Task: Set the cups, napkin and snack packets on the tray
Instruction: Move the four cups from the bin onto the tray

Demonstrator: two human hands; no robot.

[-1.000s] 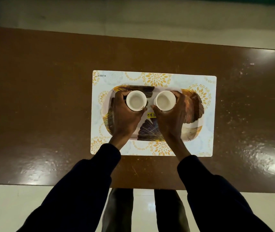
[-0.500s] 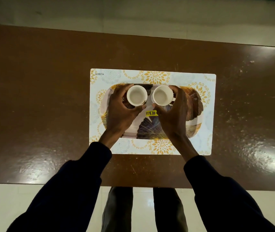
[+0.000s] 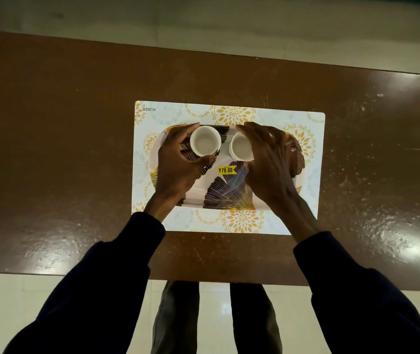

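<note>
Brown and glossy, the wooden table [image 3: 63, 139] carries a white placemat [image 3: 229, 223] printed with orange flower rings, and on the placemat sits an oval tray [image 3: 229, 198] with a dark fan-leaf pattern and a yellow price sticker [image 3: 226, 170] near its middle. Two white cups stand upright on the tray toward its 12 o'clock side, close together but with a thin gap between them. The left hand [image 3: 178, 164] curls around the left cup [image 3: 205, 143] from the 9 o'clock side, thumb at the cup's 6 o'clock and a finger along its 11 o'clock edge, so the grasp is narrow and closed on the cup. The right hand [image 3: 267, 162] arches over the right cup [image 3: 240, 148] from 3 o'clock, fingers spread fairly wide and covering part of its rim; whether they press on the cup or only hover against it cannot be told. Compared with half a second ago, the right hand has lifted and opened, its fingers now fanned above the cup rather than wrapped round its side, while the left hand has kept its hold. The cups sit in nearly the same spots as before. Dark sleeves [image 3: 116, 277] reach in from 6 o'clock, and the person's legs show below the table edge over a pale floor [image 3: 203, 19]. No napkin or snack packets appear in view.
</note>
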